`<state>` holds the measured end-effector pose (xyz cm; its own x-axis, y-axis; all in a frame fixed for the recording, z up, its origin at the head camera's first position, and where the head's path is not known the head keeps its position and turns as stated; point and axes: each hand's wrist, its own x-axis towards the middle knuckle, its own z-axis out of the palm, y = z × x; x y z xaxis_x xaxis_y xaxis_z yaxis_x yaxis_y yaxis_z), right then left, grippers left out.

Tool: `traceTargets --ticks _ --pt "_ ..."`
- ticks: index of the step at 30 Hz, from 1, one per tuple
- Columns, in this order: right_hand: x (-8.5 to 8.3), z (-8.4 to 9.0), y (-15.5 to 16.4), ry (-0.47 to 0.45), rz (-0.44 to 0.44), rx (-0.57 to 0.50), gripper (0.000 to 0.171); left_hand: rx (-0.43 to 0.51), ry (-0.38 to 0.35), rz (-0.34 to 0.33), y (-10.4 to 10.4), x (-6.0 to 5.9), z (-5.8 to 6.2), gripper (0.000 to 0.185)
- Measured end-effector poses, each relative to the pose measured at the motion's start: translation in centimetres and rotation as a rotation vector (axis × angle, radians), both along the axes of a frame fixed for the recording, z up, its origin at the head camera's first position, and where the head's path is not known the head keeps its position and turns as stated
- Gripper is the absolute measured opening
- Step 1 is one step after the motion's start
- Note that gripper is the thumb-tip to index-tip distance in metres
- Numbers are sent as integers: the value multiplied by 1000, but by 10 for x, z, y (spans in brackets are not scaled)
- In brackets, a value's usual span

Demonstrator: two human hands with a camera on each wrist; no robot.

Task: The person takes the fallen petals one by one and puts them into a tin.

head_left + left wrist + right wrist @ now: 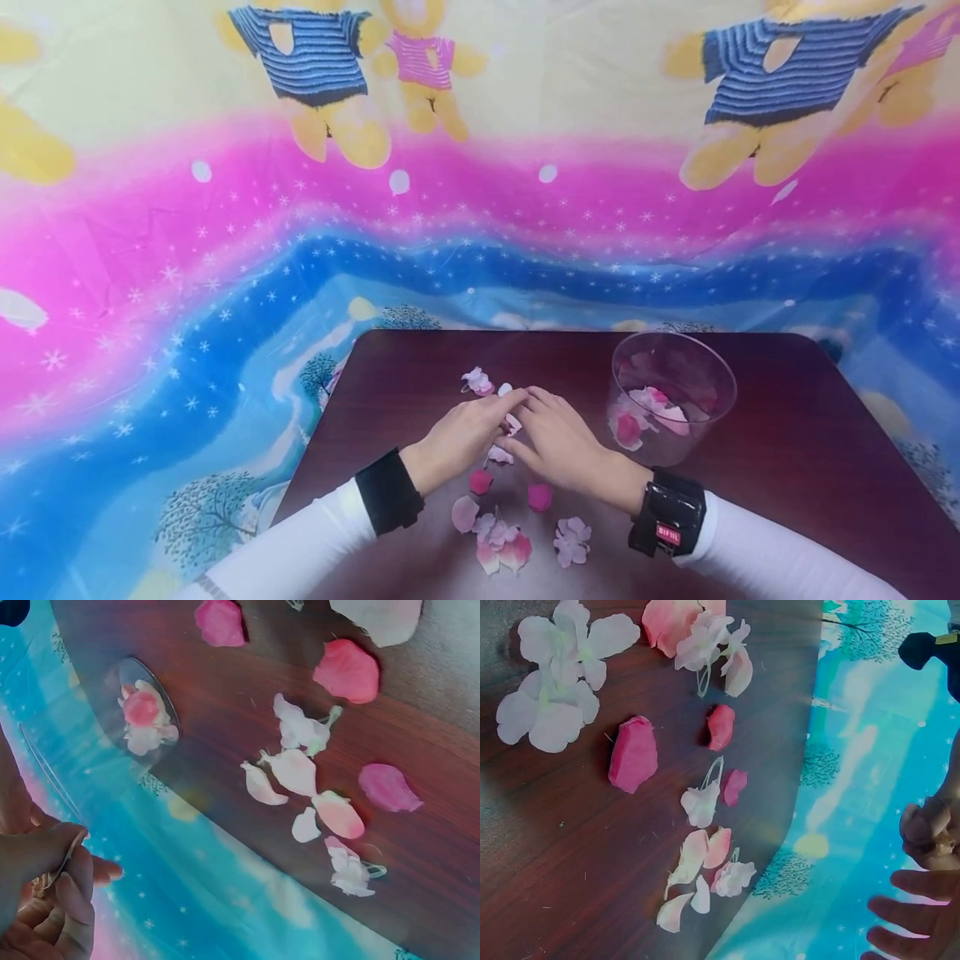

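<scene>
Head view: left hand (pixel 459 435) and right hand (pixel 561 446) meet at mid-desk (pixel 787 433), fingertips pinching a petal (pixel 513 424); cup (pixel 672 398) stands near the right hand. Left wrist view: curled fingers (pixel 67 879) grip a pale scrap. Right wrist view: petals scattered toward the desk's edge.

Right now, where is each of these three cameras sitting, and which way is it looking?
Head: worn on the head, looking down at the table, both hands and sleeves.
Left wrist: looks across scattered petals to the clear cup; left hand shows.
Right wrist: looks over petals; right hand at the edge.
All share the petals.
</scene>
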<state>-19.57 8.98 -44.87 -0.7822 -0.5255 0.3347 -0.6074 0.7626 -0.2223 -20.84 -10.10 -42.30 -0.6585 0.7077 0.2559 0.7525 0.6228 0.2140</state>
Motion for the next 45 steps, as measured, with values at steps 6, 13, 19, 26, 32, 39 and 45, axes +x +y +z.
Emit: traceTargets --ticks 6,13,19,26,32,39,45 --pt "-1 -2 -4 116 28 -95 14 33 22 -9 4 2 -1 61" --pt "-1 -6 -3 151 42 -147 12 43 -10 -8 5 5 -2 53" --pt "-1 -6 -4 151 35 -137 16 29 15 3 7 6 -4 51" --pt "-1 -7 -5 159 24 -122 17 -14 61 29 5 6 -6 53" --pt "-3 -7 -5 127 -16 -92 11 -104 177 100 -2 3 -12 68" --pt "-6 -10 -1 80 -36 -77 13 -259 99 210 -10 2 -16 85" --pt "-9 -16 3 87 -25 -66 12 -282 -29 247 -17 5 -24 88"
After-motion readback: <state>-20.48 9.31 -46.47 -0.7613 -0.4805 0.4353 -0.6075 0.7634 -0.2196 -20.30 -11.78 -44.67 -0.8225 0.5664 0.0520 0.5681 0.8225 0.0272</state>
